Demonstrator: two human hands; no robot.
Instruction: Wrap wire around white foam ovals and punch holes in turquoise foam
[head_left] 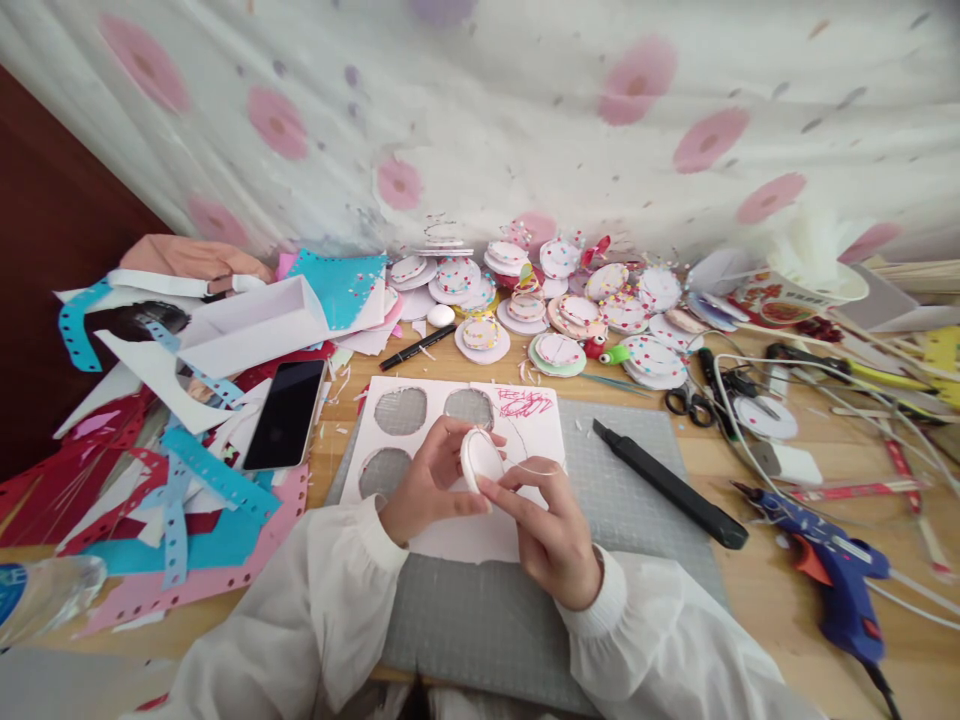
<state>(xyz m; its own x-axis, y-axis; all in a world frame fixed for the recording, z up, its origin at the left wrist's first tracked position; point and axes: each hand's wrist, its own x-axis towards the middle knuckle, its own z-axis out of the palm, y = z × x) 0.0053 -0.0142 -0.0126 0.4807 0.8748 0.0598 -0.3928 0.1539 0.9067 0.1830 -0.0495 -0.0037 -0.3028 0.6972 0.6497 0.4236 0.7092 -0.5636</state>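
Observation:
A small white disc (482, 455), tilted nearly on edge, is held between both hands above a white board (450, 530) with round holes cut in it. My left hand (427, 478) grips the disc's left side, fingers behind it and thumb below. My right hand (551, 520) pinches its lower right edge, and a thin pale wire or thread (525, 445) loops out near those fingers. Red scribbles mark the board's upper right corner. Under the board lies a grey cutting mat (465, 620).
A black utility knife (667, 480) rests right of the board. Farther right are a blue glue gun (825, 570), scissors (690, 405) and cables. Several decorated paper discs (559, 350) stand behind. Paper scraps (180, 500), a phone (285, 415) and a plastic bottle (56, 590) lie left.

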